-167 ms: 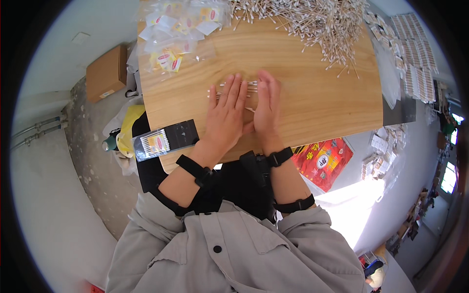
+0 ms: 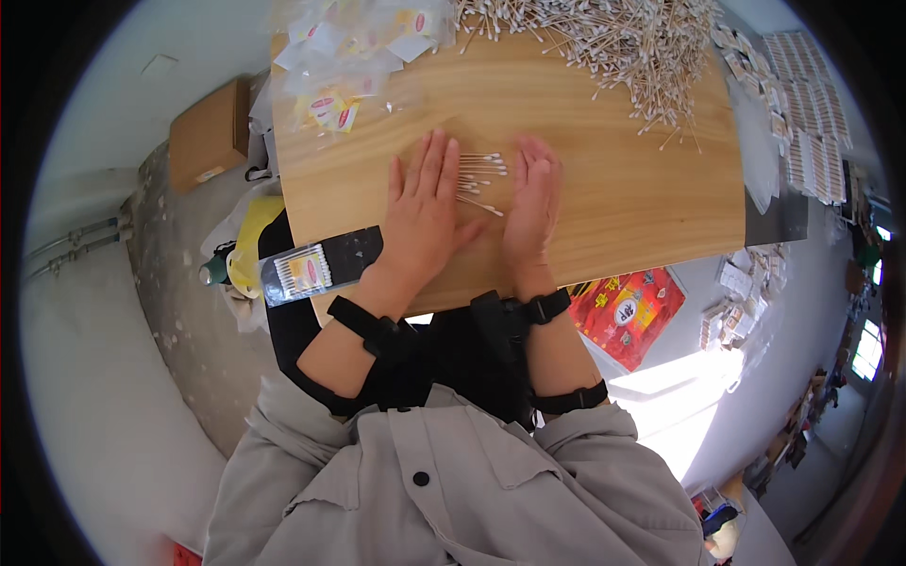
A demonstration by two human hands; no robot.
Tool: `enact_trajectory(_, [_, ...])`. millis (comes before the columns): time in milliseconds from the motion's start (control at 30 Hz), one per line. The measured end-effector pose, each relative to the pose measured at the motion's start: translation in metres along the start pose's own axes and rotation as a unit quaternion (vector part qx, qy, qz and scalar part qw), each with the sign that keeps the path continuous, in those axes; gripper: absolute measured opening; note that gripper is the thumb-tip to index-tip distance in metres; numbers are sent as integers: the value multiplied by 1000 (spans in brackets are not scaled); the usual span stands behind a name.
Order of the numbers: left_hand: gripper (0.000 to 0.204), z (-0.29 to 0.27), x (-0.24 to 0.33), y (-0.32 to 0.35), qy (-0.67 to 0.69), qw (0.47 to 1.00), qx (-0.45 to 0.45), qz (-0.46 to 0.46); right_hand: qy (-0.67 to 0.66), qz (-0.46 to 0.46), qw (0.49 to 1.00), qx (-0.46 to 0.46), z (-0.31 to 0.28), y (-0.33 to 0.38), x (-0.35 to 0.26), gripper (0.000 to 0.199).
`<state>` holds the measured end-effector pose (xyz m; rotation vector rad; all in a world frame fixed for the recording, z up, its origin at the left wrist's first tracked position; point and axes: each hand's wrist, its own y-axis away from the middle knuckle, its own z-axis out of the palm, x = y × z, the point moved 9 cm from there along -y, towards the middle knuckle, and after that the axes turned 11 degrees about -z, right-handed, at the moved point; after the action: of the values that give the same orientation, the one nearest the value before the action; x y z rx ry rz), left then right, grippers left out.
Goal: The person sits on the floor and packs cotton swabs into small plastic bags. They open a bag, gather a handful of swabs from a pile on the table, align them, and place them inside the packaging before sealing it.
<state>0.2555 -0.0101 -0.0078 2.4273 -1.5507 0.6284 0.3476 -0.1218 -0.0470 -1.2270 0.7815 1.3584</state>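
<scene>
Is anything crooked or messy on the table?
Yes: one cotton swab between the left hand and right hand lies slanted, while the small row of swabs beside it is nearly level. The big heap on the table is jumbled too, swabs pointing every way.

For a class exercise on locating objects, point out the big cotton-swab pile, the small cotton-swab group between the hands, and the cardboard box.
Big cotton-swab pile (image 2: pixel 651 58): head view, middle of the heap.
Small cotton-swab group (image 2: pixel 481 171): head view, the shafts.
Cardboard box (image 2: pixel 206 141): head view, broad side.

Left hand (image 2: pixel 421 209) flat, palm down
</scene>
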Motion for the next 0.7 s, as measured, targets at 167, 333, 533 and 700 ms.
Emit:
enact_trajectory(167, [100,-5,-19,-9,33,999,33,-21,-9,-27,999,29,-2,2,-7,37])
enact_trajectory(333, [101,-7,-24,13,-20,998,16,-58,271,-67,960,-26,-6,15,-36,31])
enact_trajectory(533, [101,1,-13,16,-7,999,13,-51,198,-35,980,1,-26,28,-23,33])
enact_trajectory(700, [100,6,2,20,43,998,-6,-56,79,-14,997,-16,10,28,-15,41])
